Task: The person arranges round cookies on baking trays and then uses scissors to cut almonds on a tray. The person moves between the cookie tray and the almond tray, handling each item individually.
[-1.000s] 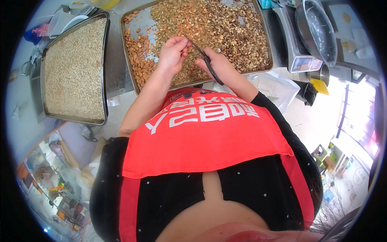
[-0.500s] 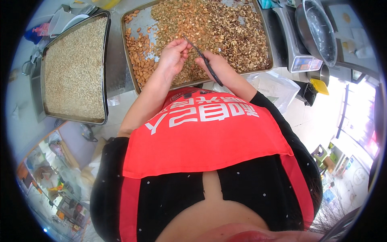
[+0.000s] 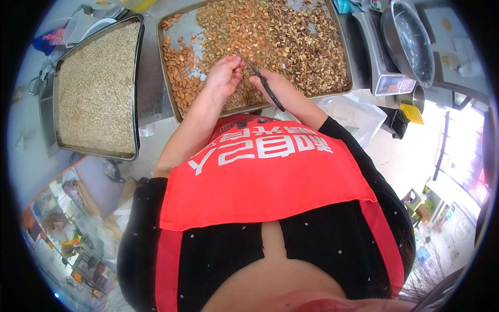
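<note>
My right hand (image 3: 278,87) is closed around a pair of dark scissors (image 3: 269,91), whose narrow blades point up and left. At their tip, my left hand (image 3: 223,78) pinches its thumb and fingers together; whatever is between them is too small to make out. Both hands are over the near part of a large metal tray (image 3: 163,67). Whole almonds (image 3: 179,93) lie along its left side. Chopped almonds (image 3: 247,34) and greenish seeds fill the middle, and broken walnuts (image 3: 317,57) with dark bits cover the right.
To the left stands a second dark-rimmed tray (image 3: 139,78) of pale oat flakes (image 3: 96,88). A scale (image 3: 387,83) and a metal bowl (image 3: 410,47) are on the right. Below them are a white plastic bag (image 3: 356,114) and a yellow object (image 3: 412,113).
The scissors and my right hand have shifted slightly left. My left hand keeps its pinch at the blade tip, tilted a little differently.
</note>
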The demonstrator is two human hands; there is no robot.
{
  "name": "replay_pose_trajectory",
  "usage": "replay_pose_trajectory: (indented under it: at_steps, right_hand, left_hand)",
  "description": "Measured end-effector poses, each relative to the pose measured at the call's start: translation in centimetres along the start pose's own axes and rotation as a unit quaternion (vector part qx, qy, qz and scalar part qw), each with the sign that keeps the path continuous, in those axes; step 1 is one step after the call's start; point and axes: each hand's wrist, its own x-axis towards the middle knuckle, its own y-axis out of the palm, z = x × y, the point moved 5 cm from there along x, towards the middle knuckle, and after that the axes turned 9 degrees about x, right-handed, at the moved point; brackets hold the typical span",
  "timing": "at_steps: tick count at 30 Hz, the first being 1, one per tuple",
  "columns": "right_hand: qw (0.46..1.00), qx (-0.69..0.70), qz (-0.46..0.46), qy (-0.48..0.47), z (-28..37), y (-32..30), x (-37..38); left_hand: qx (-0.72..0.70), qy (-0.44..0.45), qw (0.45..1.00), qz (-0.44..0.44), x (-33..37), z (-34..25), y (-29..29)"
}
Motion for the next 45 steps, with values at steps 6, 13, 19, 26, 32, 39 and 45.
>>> replay_pose_trajectory:
  at_steps: [6,13,19,26,32,39,45]
  right_hand:
    - [1.000,0.008,-0.015,0.004,-1.0,0.4,0.6]
    - [1.000,-0.002,-0.021,-0.011,-1.4,0.7,0.8]
    - [0.999,0.036,-0.020,-0.011,-0.7,0.2,0.7]
    - [0.997,0.049,-0.067,0.001,-1.2,-0.4,0.7]
    - [0.993,0.064,-0.103,-0.012,-1.6,-1.4,0.7]
    - [0.995,0.036,-0.087,-0.029,0.2,-1.8,-0.2]
    - [0.998,-0.008,-0.064,-0.020,0.9,-2.0,-0.8]
  left_hand:
    - [-0.005,-0.006,1.000,-0.011,0.1,0.1,0.0]
    - [0.048,0.000,0.999,0.011,0.5,-0.5,-0.2]
    - [0.083,-0.011,0.996,-0.008,-0.2,-0.6,0.4]
    - [-0.051,-0.028,0.998,0.014,0.3,-0.5,0.0]
    - [-0.051,0.016,0.997,0.063,-0.6,-1.9,0.5]
    - [-0.061,-0.008,0.994,0.089,-0.5,-1.5,0.5]
    - [-0.179,0.012,0.983,0.033,0.0,-1.3,0.1]
